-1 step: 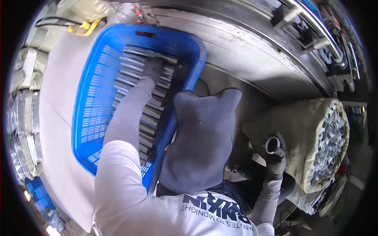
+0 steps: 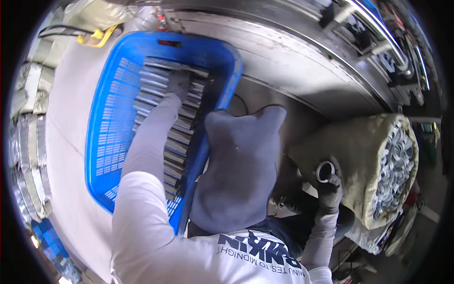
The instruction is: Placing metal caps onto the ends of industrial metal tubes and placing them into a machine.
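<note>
My left hand (image 2: 178, 85), in a dark grey glove, reaches down into the far part of a blue plastic basket (image 2: 101, 128). It lies over rows of shiny metal pieces (image 2: 153, 77), long and rounded like tubes or stacked rings. Blur and the dark glove conceal its fingers, so I cannot make out whether it grips one. On the right, my gloved right hand (image 2: 329, 189) holds a metal ring (image 2: 325, 172) between thumb and fingers, its round opening facing up. That ring is beside an olive sack (image 2: 350, 146), whose mouth shows many loose metal rings (image 2: 392, 165).
A dark grey padded piece (image 2: 241, 165) covers my lap between basket and sack. Beyond runs a metal machine frame (image 2: 283, 57) with rails at the far right. Wrapped bundles (image 2: 30, 142) are stacked along the left. A yellow-handled tool (image 2: 98, 37) lies behind the basket.
The whole view has shifted slightly, with the basket a little further left in the picture. Both hands keep their places, the right still holding the ring.
</note>
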`<state>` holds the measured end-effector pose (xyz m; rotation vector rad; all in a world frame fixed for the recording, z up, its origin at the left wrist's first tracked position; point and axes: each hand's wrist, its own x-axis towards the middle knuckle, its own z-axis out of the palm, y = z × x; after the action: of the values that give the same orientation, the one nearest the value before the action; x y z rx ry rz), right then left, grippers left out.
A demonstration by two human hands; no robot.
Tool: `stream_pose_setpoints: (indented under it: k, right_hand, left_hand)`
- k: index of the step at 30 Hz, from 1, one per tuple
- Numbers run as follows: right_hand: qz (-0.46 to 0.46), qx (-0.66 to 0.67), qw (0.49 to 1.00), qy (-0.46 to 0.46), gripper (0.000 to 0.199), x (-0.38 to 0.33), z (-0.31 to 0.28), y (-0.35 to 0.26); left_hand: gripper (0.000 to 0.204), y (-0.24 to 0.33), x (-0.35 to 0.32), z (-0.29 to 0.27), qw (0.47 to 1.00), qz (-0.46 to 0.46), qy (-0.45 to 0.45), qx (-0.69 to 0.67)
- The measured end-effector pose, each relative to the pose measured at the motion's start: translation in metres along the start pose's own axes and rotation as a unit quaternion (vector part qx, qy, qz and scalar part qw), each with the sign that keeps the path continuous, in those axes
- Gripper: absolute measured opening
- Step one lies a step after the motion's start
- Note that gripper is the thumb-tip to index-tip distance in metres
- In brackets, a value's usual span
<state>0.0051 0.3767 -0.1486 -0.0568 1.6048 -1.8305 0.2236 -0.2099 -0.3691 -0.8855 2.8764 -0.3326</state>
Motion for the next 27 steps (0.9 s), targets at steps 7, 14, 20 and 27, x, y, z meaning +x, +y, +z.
stream_pose_setpoints:
  k: [7, 14, 20, 27]
  right_hand:
    - [-0.175, -0.3, 0.938, -0.023, 0.065, 0.015, 0.04, -0.012]
    - [-0.07, 0.296, 0.937, -0.173, 0.05, -0.003, 0.033, -0.009]
    - [-0.115, 0.036, 0.993, -0.015, 0.034, -0.035, 0.023, -0.019]
    - [-0.304, -0.103, 0.947, 0.022, 0.04, -0.055, 0.03, -0.014]
  left_hand:
    - [0.064, -0.031, -0.034, -0.114, 0.983, 0.071, 0.123, -0.118]
    - [0.066, 0.096, -0.102, -0.348, 0.892, 0.233, 0.286, -0.26]
    - [0.058, 0.234, -0.185, -0.429, 0.898, 0.345, 0.171, -0.211]
    - [0.05, 0.281, -0.182, -0.393, 0.902, 0.362, 0.137, -0.191]
